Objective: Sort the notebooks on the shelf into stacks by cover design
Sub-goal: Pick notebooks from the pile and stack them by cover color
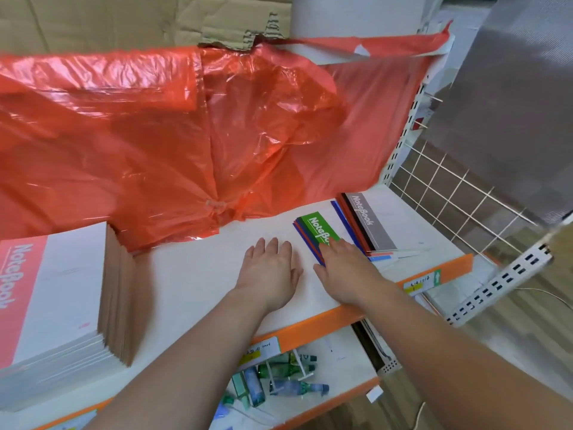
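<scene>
Resting flat on the green-banded white notebook (pixel 316 228) printed "NoteBook", the right hand (pixel 347 268) grasps nothing. Left of that notebook, the left hand (pixel 269 268) lies released, palm down, on the white shelf (pixel 201 274).

White shelf (pixel 198 274); 3 notebook stacks (pixel 55 305); red plastic (pixel 155 135)

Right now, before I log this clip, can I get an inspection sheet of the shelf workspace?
Surface: white shelf with an orange front edge.
Job's things: pink notebook stack at left; green-topped stack and grey-topped stack side by side at right.
Clutter: red plastic sheet draped behind; cardboard above it.
Grippers: left hand flat on the shelf; right hand with straight fingers resting on the green-topped stack.
Cables: thin pale cord on the floor, far right.
Surroundings: wire grid at right; small bottles on the lower shelf.
</scene>
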{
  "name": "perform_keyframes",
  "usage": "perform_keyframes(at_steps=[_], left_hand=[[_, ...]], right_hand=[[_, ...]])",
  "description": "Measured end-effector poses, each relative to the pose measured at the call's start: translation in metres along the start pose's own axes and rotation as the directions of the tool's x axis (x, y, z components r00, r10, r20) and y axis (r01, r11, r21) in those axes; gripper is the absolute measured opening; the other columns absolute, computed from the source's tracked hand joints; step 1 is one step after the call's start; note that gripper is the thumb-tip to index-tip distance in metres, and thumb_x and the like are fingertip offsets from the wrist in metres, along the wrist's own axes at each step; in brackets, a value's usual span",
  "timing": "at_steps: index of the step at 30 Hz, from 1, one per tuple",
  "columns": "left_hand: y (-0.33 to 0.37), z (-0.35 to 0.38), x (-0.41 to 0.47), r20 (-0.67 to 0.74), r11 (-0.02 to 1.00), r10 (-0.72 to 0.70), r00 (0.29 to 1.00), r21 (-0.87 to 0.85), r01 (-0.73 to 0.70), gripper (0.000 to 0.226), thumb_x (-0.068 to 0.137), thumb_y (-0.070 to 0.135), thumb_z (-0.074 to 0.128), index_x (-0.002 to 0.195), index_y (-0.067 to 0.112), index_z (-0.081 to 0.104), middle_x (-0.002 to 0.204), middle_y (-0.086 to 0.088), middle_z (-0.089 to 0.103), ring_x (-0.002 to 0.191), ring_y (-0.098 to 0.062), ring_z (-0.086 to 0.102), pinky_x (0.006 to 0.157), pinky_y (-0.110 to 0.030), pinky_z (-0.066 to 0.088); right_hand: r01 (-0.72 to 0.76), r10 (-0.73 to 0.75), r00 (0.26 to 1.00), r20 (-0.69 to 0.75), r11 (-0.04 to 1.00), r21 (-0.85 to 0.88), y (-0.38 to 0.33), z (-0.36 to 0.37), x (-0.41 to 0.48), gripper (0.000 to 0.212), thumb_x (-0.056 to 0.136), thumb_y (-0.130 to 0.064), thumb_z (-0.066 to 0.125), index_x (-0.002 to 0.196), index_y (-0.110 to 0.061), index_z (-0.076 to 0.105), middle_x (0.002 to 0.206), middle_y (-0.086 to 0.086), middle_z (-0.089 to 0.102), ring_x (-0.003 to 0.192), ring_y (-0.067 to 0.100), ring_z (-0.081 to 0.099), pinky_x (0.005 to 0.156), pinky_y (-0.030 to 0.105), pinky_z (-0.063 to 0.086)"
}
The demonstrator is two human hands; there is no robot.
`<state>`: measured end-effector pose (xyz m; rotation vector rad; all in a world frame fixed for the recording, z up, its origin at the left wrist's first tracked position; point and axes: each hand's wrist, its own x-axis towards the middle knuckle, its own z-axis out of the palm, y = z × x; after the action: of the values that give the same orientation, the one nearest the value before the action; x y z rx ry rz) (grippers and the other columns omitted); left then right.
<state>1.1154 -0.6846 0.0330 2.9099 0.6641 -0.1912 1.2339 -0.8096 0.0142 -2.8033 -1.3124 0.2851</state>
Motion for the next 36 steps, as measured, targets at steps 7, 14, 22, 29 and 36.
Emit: perform_keyframes(at_steps=[7,14,22,29,36], left_hand=[[0.009,-0.003,0.023,0.007,0.999,0.049,0.999,-0.015,-0.049,0.058,0.102,0.048,0.034,0.148,0.015,0.028,0.157,-0.013,0.029,0.147,-0.038,0.020,0.120,-0.045,0.018],[0.022,0.006,0.042,0.027,0.996,0.092,0.995,-0.022,-0.092,0.058,0.101,0.049,0.034,0.149,0.016,0.028,0.154,-0.011,0.033,0.144,-0.034,0.025,0.118,-0.042,0.020],[0.021,0.014,0.062,0.024,0.992,0.118,0.993,-0.047,-0.117,0.057,0.100,0.050,0.037,0.146,0.017,0.033,0.150,-0.008,0.038,0.141,-0.033,0.030,0.117,-0.041,0.023],[0.025,0.016,0.073,-0.075,0.975,0.139,0.987,-0.163,-0.150,0.041,0.099,0.043,0.045,0.129,0.015,0.050,0.134,-0.007,0.054,0.125,-0.028,0.047,0.108,-0.040,0.038],[0.030,0.005,0.080,-0.045,0.699,-0.185,0.982,-0.709,0.100,0.037,0.100,0.036,0.048,0.088,0.007,0.067,0.087,-0.009,0.070,0.089,-0.030,0.063,0.073,-0.033,0.044]], right_hand=[[-0.242,0.240,0.969,-0.067,0.969,-0.037,0.047,-0.004,0.022,0.057,0.101,-0.041,0.029,0.147,-0.007,0.027,0.155,0.018,0.025,0.144,0.035,0.019,0.118,0.047,0.020],[-0.373,0.373,0.928,-0.024,0.928,-0.013,0.071,0.006,0.024,0.051,0.103,-0.037,0.033,0.139,-0.002,0.037,0.144,0.022,0.039,0.133,0.035,0.037,0.107,0.043,0.037],[-0.290,0.287,0.952,-0.106,0.957,-0.013,0.069,-0.010,0.020,0.021,0.099,-0.027,0.052,0.106,-0.009,0.058,0.103,0.010,0.066,0.092,0.028,0.065,0.068,0.032,0.044],[-0.260,0.244,0.962,-0.126,0.957,-0.132,0.054,-0.023,0.006,0.029,0.087,0.003,0.052,0.115,-0.005,0.051,0.105,0.011,0.067,0.091,0.029,0.066,0.072,0.036,0.049],[-0.031,-0.025,0.942,-0.334,0.986,-0.162,0.010,-0.010,0.003,0.032,0.053,-0.015,0.086,0.068,-0.013,0.058,0.047,0.001,0.054,0.035,0.021,0.051,0.038,0.021,0.023]])
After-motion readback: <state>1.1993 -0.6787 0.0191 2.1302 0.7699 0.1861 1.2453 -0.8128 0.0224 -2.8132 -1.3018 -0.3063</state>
